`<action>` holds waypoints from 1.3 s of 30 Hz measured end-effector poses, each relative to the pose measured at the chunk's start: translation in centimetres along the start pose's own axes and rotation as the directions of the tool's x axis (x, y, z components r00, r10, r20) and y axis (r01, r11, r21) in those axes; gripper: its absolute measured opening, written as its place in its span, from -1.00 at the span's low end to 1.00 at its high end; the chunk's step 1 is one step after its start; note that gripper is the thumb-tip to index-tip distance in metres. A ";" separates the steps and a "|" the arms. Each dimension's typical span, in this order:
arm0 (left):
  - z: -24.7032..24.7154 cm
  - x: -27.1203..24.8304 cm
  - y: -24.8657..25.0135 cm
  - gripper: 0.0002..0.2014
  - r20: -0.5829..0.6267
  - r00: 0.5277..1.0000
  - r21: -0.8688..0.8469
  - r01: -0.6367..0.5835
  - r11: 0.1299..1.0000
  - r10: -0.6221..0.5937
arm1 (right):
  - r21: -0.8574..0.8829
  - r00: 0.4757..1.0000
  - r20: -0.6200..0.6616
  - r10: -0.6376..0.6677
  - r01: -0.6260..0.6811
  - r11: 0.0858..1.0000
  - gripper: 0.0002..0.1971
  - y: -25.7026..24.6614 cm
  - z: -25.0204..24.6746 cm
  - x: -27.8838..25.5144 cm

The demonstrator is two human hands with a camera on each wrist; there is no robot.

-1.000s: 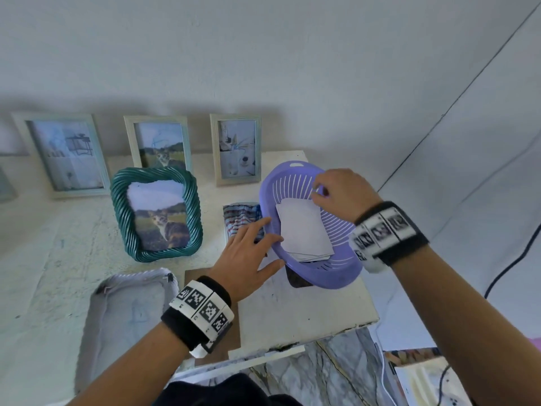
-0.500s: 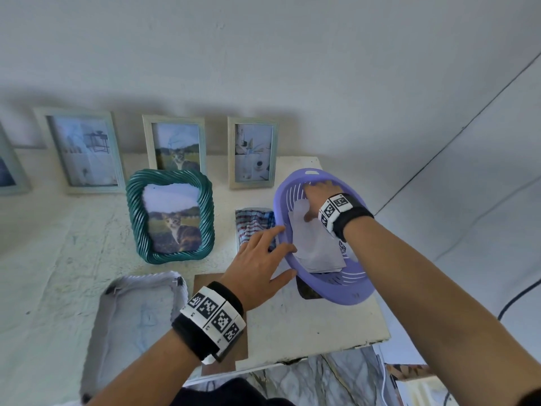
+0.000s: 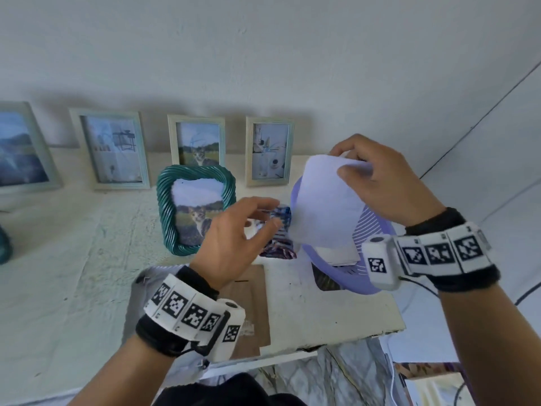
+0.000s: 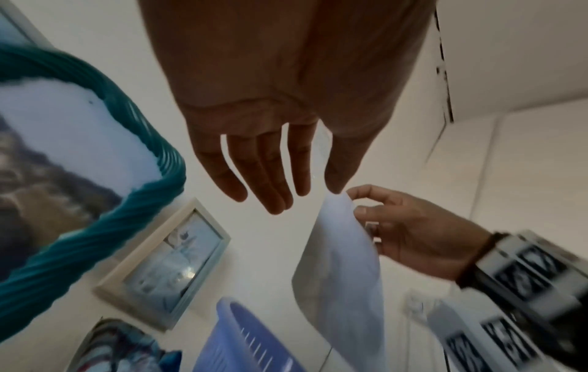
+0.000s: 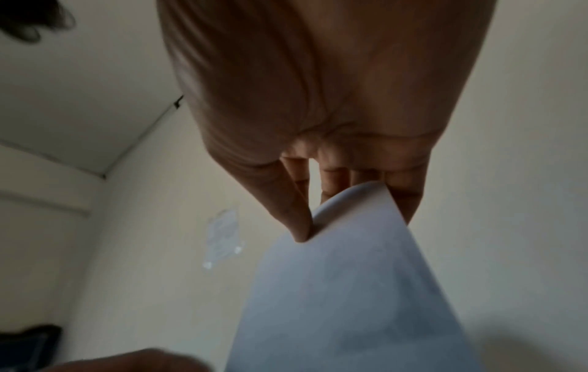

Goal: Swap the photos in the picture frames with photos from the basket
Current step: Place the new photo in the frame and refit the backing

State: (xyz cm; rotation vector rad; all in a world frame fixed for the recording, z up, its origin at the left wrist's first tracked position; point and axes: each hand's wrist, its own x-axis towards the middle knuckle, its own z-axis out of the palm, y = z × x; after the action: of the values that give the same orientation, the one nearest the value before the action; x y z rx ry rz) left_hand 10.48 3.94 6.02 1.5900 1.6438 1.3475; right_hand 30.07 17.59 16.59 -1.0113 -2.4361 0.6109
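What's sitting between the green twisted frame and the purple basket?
In the head view, a colourful photo lies on the table between the green frame and the purple basket, partly hidden by the left hand.

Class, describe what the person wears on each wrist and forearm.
Forearms are bare, no sleeves. The left wrist and right wrist each carry a black band wrapped by white panels printed with black square codes, plus a small white camera block with a thin cable.

The head view looks forward and down over the surface (image 3: 73, 259) toward the wall. Each wrist view looks along its palm, close, tilted upward. All three views share the white sheet (image 3: 322, 206) (image 4: 343, 276) (image 5: 350, 289).
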 end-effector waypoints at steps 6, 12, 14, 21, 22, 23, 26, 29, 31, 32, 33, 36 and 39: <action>-6.1 -3.8 -0.5 -0.87 0.015 0.991 -0.130 0.133 0.983 -0.132 | 0.283 0.988 0.062 -0.141 0.118 0.952 -0.79 -4.7 7.4 -1.5; -10.8 -9.1 -4.2 -0.90 -0.139 0.933 -0.180 0.306 0.935 -0.332 | 0.550 0.980 0.186 0.066 -0.160 0.820 -0.75 -5.6 15.3 -3.6; -11.5 -10.6 -5.5 -0.88 -0.147 0.909 -0.166 0.366 0.916 -0.390 | 0.551 0.965 0.254 0.066 -0.200 0.810 -0.81 -5.6 17.8 -4.9; -11.7 -14.4 -9.2 -0.93 -0.099 0.855 -0.008 0.511 0.860 -0.509 | 0.512 0.939 0.331 0.100 -0.267 0.816 -0.77 -5.9 23.2 -8.1; -11.7 -14.7 -9.5 -0.92 -0.101 0.851 0.017 0.520 0.854 -0.516 | 0.498 0.937 0.334 0.106 -0.271 0.824 -0.76 -5.9 23.7 -8.3; -11.6 -15.0 -9.7 -0.91 -0.103 0.849 0.045 0.525 0.850 -0.519 | 0.477 0.937 0.330 0.112 -0.268 0.837 -0.77 -5.9 24.1 -8.5; -11.5 -15.4 -9.9 -0.83 -0.098 0.858 0.122 0.514 0.849 -0.505 | 0.379 0.943 0.305 0.132 -0.247 0.892 -0.79 -5.6 25.3 -9.1; -11.2 -15.5 -10.1 -0.75 -0.091 0.870 0.154 0.493 0.856 -0.485 | 0.317 0.945 0.285 0.160 -0.250 0.915 -0.80 -5.4 26.0 -9.6; -11.0 -15.5 -10.1 -0.78 -0.090 0.876 0.176 0.482 0.858 -0.473 | 0.295 0.942 0.283 0.181 -0.265 0.918 -0.80 -5.4 26.2 -9.8; -11.0 -15.5 -10.2 -0.79 -0.085 0.879 0.185 0.476 0.860 -0.468 | 0.284 0.939 0.285 0.192 -0.274 0.919 -0.81 -5.4 26.2 -9.9; -11.0 -15.6 -10.3 -0.80 -0.080 0.882 0.196 0.470 0.861 -0.464 | 0.268 0.936 0.288 0.201 -0.280 0.922 -0.82 -5.5 26.2 -10.0; -11.1 -15.8 -10.7 -0.82 -0.079 0.891 0.239 0.453 0.859 -0.447 | 0.201 0.935 0.292 0.201 -0.265 0.943 -0.83 -5.8 26.3 -10.1; -11.2 -15.9 -11.3 -0.89 -0.093 0.887 0.273 0.459 0.845 -0.452 | 0.169 0.941 0.277 0.195 -0.248 0.954 -0.83 -6.1 26.5 -10.2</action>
State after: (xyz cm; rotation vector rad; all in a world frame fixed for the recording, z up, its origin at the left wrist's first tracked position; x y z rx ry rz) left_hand -1.08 -12.63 -3.84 1.2070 2.1425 0.9115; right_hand 18.94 0.11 -3.77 -1.1945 -2.4272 1.1073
